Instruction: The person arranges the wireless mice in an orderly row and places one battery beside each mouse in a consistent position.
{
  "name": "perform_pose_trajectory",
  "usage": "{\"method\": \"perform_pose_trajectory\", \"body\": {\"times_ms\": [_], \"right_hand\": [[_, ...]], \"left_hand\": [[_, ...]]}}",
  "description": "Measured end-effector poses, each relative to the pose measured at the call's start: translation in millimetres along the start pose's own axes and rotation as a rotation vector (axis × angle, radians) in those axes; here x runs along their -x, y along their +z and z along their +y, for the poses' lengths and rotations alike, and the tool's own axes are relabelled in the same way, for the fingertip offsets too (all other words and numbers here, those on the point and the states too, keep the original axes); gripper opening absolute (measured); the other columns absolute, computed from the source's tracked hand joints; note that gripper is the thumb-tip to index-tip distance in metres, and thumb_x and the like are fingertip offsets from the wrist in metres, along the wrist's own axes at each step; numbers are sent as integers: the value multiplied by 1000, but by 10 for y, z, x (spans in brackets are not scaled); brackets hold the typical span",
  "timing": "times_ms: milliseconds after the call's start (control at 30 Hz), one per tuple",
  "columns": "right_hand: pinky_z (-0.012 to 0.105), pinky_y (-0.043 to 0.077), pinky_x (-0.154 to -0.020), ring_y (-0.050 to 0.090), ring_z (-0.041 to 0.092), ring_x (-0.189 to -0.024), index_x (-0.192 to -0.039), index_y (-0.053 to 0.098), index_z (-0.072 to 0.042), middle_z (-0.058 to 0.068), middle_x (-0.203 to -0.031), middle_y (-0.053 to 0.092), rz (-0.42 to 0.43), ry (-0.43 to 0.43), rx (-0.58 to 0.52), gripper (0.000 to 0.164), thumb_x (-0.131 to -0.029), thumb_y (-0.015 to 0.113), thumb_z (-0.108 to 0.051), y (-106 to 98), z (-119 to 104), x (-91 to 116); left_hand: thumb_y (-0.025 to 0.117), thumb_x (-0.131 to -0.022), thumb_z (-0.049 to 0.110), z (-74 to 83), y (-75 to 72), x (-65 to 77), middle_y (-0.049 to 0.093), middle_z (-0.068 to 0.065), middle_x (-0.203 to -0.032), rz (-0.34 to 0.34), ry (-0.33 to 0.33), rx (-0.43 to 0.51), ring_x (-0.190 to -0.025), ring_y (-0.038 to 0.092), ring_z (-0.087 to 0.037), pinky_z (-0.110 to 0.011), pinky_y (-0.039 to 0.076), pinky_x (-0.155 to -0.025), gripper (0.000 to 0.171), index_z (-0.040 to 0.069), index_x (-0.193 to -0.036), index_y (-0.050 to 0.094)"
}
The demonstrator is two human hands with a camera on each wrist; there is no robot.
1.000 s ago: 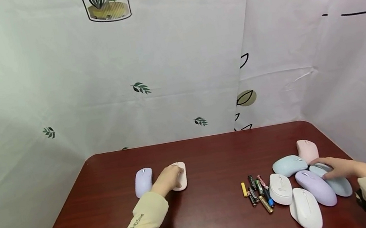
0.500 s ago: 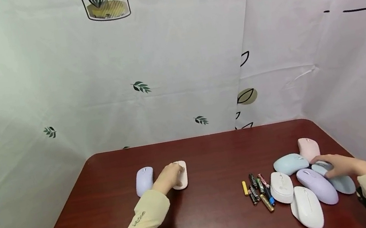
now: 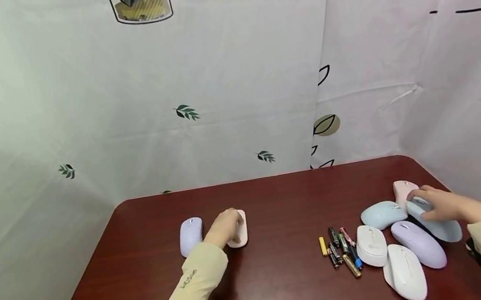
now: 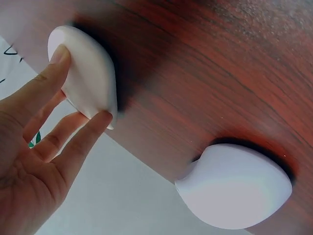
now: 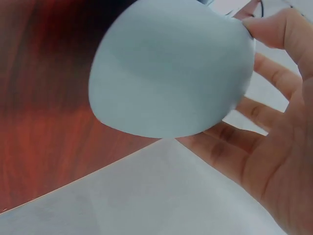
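On the left of the table, my left hand (image 3: 226,228) grips a cream computer mouse (image 3: 242,229). The left wrist view has the thumb on one side of this mouse (image 4: 90,73) and fingertips along its other edge. A lavender-blue mouse (image 3: 190,237) lies just left of that hand. At the far right, my right hand (image 3: 447,204) holds a grey-blue mouse (image 3: 442,229), thumb and fingers around its sides. Close about it are a pink mouse (image 3: 403,189), a light teal mouse (image 3: 382,215) and a purple mouse (image 3: 419,245).
Two white mice, one rounded (image 3: 371,246) and one longer (image 3: 405,273), sit nearer the front. Left of them lies a cluster of small batteries (image 3: 343,249), with a yellow one (image 3: 322,246) at its side. The dark red table (image 3: 288,290) ends at a white curtain (image 3: 226,67).
The right hand has moved up and slightly back with the grey-blue mouse, which now overlaps the pink mouse more. The left hand keeps its grip on the cream mouse, almost unmoved.
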State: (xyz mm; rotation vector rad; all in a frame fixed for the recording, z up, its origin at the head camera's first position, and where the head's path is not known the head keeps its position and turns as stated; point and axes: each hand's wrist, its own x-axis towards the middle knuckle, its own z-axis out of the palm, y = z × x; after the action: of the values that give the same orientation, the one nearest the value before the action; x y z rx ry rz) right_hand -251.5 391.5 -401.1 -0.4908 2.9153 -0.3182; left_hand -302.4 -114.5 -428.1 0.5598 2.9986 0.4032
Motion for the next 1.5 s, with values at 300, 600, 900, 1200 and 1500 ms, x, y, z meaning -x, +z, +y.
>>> {"method": "perform_pose_trajectory", "body": {"times_ms": [300, 600, 900, 1200, 1500], "right_hand": [[41, 47, -73, 56, 31, -93, -114, 56, 2, 25, -112, 56, 95, -142, -13, 40, -77, 69, -8, -105, -378, -207], [43, 48, -69, 58, 32, -88, -114, 56, -2, 24, -106, 57, 73, -126, -36, 37, -81, 67, -14, -100, -822, -418], [43, 48, -64, 57, 35, -86, -112, 57, 1, 25, -101, 57, 121, -95, -73, 37, -81, 67, -17, 3, -1267, -676], [39, 50, -62, 56, 31, -84, -111, 59, 1, 24, -103, 57, 135, -64, -132, 35, -81, 66, -17, 78, -1680, -937], [40, 50, -66, 55, 30, -86, -113, 58, -2, 23, -109, 55, 69, -34, -180, 34, -84, 63, -18, 131, -1987, -1188]], "left_hand": [[91, -51, 5, -233, 158, -259, 69, -9, -106, -12, -30, 16, -103, 62, -25, -30, 50, -87, 51, 7, -99, 73], [86, -59, -1, 31, -41, -23, 68, -14, -111, -44, -73, 34, -109, 60, -30, -34, 49, -92, 48, 2, -104, 71], [86, -59, -1, -3, 0, -38, 67, -14, -112, -51, -86, 60, -111, 59, -31, -35, 49, -93, 47, 1, -103, 71], [86, -58, -1, -5, -22, 21, 68, -15, -110, -25, -57, 69, -110, 58, -32, -37, 48, -94, 46, 1, -102, 72], [87, -55, -2, 6, -7, 10, 69, -13, -104, -7, -46, 48, -104, 61, -30, -36, 50, -90, 44, 2, -97, 73]]}}
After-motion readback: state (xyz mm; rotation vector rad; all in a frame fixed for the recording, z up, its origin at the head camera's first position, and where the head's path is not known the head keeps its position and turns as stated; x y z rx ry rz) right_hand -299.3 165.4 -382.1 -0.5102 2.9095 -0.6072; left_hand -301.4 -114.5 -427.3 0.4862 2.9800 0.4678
